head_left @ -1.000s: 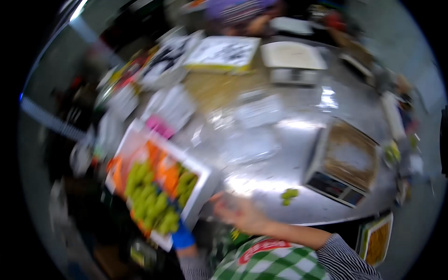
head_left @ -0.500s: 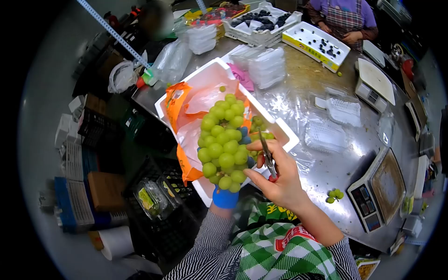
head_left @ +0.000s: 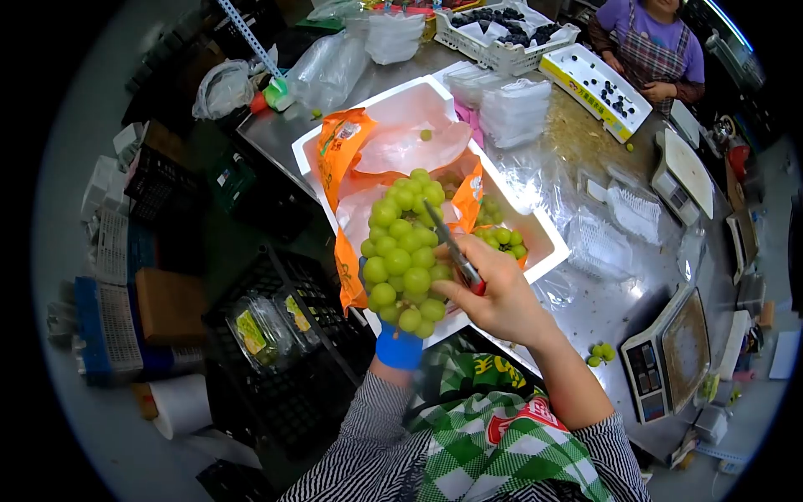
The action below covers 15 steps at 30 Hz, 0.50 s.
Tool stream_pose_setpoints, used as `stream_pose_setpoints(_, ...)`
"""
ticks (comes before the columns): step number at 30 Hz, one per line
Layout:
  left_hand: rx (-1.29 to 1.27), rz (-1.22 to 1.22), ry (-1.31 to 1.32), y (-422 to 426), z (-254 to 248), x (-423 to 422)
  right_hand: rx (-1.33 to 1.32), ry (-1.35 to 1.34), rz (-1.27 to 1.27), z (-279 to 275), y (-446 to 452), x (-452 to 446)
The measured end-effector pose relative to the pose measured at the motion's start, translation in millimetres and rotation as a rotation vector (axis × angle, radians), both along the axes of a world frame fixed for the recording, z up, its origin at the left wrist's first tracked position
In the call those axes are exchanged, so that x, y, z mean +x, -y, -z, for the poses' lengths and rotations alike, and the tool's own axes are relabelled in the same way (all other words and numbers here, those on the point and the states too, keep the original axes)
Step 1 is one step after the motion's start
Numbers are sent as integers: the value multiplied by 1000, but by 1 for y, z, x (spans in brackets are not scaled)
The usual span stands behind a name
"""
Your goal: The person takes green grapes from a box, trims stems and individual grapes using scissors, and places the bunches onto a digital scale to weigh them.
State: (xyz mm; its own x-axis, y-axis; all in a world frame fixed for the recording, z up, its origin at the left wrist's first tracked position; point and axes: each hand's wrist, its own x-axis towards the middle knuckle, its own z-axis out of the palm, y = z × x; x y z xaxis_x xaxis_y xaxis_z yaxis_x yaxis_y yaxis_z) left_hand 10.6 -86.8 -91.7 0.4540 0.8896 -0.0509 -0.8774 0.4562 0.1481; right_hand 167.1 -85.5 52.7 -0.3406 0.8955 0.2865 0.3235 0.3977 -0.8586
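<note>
A bunch of green grapes (head_left: 401,255) is held up over a white foam box (head_left: 548,238) lined with orange bags. My left hand (head_left: 399,345), in a blue glove, supports it from beneath; its fingers are mostly hidden behind the grapes. My right hand (head_left: 499,289) is closed around red-handled scissors (head_left: 456,251), whose blades point up and left against the upper right side of the bunch. More green grapes (head_left: 504,240) lie in the box's right part. A few loose grapes (head_left: 600,354) rest on the metal table.
Scales (head_left: 665,360) stand at the right, with clear plastic trays (head_left: 600,243) nearer the middle. Stacked white trays (head_left: 514,111) and crates of dark fruit (head_left: 504,43) are behind. A black crate (head_left: 288,360) sits lower left. A co-worker (head_left: 657,50) stands across the table.
The view has shifted, bringing the box more fully into sight. Since half a second ago the scissors have tilted left, their blades now lying across the bunch's upper right side.
</note>
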Motion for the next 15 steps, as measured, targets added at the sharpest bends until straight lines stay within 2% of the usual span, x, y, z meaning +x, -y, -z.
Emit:
stream_pose_setpoints(3, 0, -25, 4, -2, -1, -1, -248, -40, -6, -7, -3, 1)
stream_pose_setpoints(6, 6, -72, 6, -8, -5, -2, -293, -54, -33, -9, -6, 0)
stream_pose_setpoints(10, 4, -171, 38, -16, -13, -6, -647, -519, -88, 0, -8, 12)
stream_pose_setpoints(12, 3, -217, 69, -19, -17, -12, -653, -609, 29, -1, -14, 15)
stream_pose_setpoints(14, 1, -246, 161, -22, -24, -15, -513, -519, 120, 1, -33, 14)
stream_pose_setpoints(15, -1, -246, 220, -23, -25, -17, -297, -403, 156, 5, -49, 10)
